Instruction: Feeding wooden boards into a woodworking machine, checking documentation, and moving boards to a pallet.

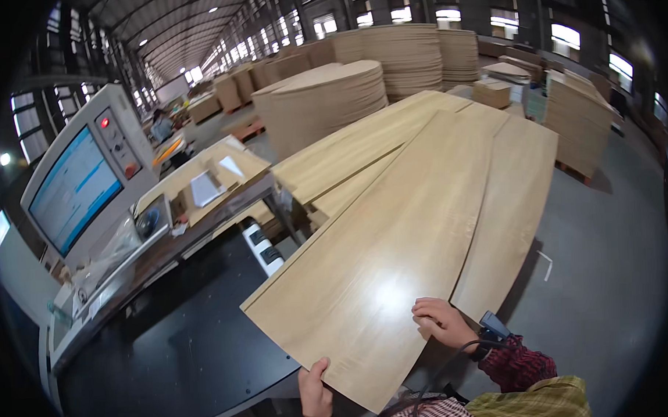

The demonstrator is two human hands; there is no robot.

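The pale wood-grain panel (pixel 372 236) lies ahead of both hands, its long axis running from the near end away and to the right, over the neighbouring panel (pixel 516 195) at its right. The left hand (pixel 315 394) is at the near short end, thumb on the top face; its fingers appear to pinch that edge, the underside being hidden. The right hand (pixel 442 322) is at the right long edge, fingers curled on the top face; whether they pinch cannot be told. Both hands touch the panel, so neither is nearer. The black table (pixel 192 360) stands left of the near end.
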